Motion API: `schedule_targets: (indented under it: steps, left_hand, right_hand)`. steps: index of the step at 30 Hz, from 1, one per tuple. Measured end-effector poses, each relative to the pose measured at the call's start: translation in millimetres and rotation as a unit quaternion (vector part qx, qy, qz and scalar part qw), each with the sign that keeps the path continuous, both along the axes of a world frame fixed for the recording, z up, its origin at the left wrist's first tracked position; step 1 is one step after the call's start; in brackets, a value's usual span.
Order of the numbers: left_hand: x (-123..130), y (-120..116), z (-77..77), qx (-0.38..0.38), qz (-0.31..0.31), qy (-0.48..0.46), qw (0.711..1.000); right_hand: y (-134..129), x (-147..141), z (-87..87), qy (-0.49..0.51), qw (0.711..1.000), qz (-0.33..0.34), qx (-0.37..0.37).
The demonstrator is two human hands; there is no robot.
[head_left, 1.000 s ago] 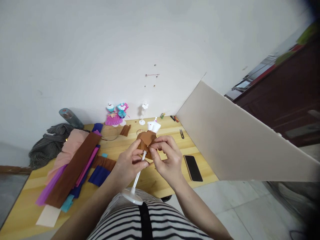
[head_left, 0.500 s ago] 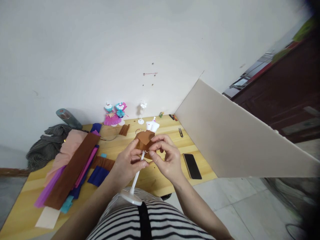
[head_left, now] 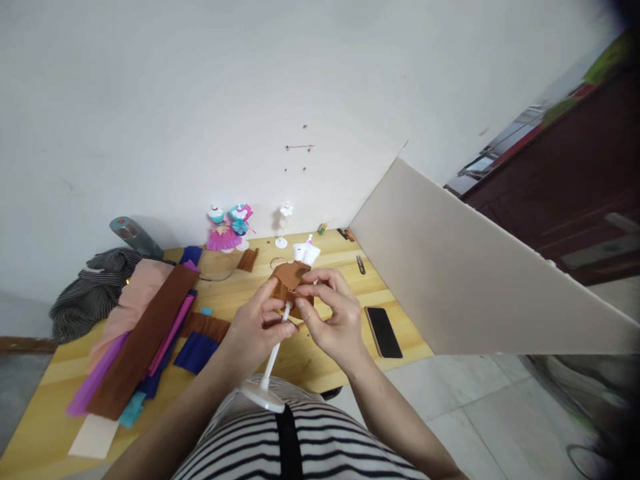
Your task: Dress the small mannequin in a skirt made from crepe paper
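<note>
A small white dress form (head_left: pixel 271 365) leans away from me, its round base against my striped shirt. Brown cloth (head_left: pixel 291 275) wraps its upper part. My left hand (head_left: pixel 257 328) is closed around the form and the cloth's lower left edge. On the right side of the cloth, my right hand (head_left: pixel 336 319) pinches with thumb and index finger near the stand's top. Whatever lies between those fingertips is too small to make out. A white torso piece shows just beyond the cloth.
Folded coloured cloths (head_left: pixel 143 340) lie at the left, beside a striped bundle (head_left: pixel 93 287) and a bottle (head_left: pixel 134 236). Dressed miniature forms (head_left: pixel 223 229) stand by the wall. A phone (head_left: pixel 383 332), small snips (head_left: pixel 361 265) and a pale upright board (head_left: pixel 465 273) are at the right.
My right fingertips have shifted slightly up and left against the brown cloth, and the cloth's front flap has folded upward a little. My left hand keeps its hold.
</note>
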State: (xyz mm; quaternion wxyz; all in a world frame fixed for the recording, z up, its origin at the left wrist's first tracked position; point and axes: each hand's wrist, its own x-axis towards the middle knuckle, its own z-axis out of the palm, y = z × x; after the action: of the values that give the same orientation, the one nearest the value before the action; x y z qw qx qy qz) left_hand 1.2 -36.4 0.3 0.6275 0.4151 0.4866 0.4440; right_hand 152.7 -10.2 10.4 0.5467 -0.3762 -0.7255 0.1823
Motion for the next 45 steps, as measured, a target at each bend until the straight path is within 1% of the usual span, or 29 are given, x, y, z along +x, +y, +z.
schedule_targets:
  steps: [4, 8, 11, 16, 21, 26, 31, 40, 45]
  left_hand:
    - [1, -2, 0.6, -0.011, 0.001, 0.002, 1.000]
    - [1, -2, -4.9, 0.005, -0.011, -0.016, 1.000]
    - [1, -2, -9.0, 0.012, -0.016, -0.015, 1.000]
    - [2, -3, -9.0, 0.006, -0.013, -0.007, 1.000]
    - [2, -4, -9.0, 0.018, -0.025, -0.018, 0.999]
    - [3, -5, -9.4, 0.012, -0.025, -0.007, 1.000]
    - [4, -6, -8.5, 0.014, -0.027, -0.007, 1.000]
    - [6, -7, 3.9, 0.000, -0.035, 0.018, 0.999]
    - [7, -7, 6.9, 0.005, -0.035, 0.023, 0.999]
  right_hand:
    - [1, 0, -0.8, -0.019, 0.999, -0.022, 0.030]
    - [2, -1, 0.2, -0.040, 0.996, -0.051, 0.055]
    - [2, -1, 0.7, -0.052, 0.994, -0.060, 0.073]
    - [2, 1, -0.9, -0.050, 0.992, -0.073, 0.092]
    - [2, 0, -1.4, -0.043, 0.990, -0.087, 0.103]
    - [2, 0, 1.0, -0.041, 0.989, -0.106, 0.097]
    - [1, 1, 1.8, -0.036, 0.989, -0.101, 0.099]
    - [1, 2, 1.8, -0.011, 0.992, -0.105, 0.062]
    - [1, 1, 4.1, -0.001, 0.993, -0.105, 0.059]
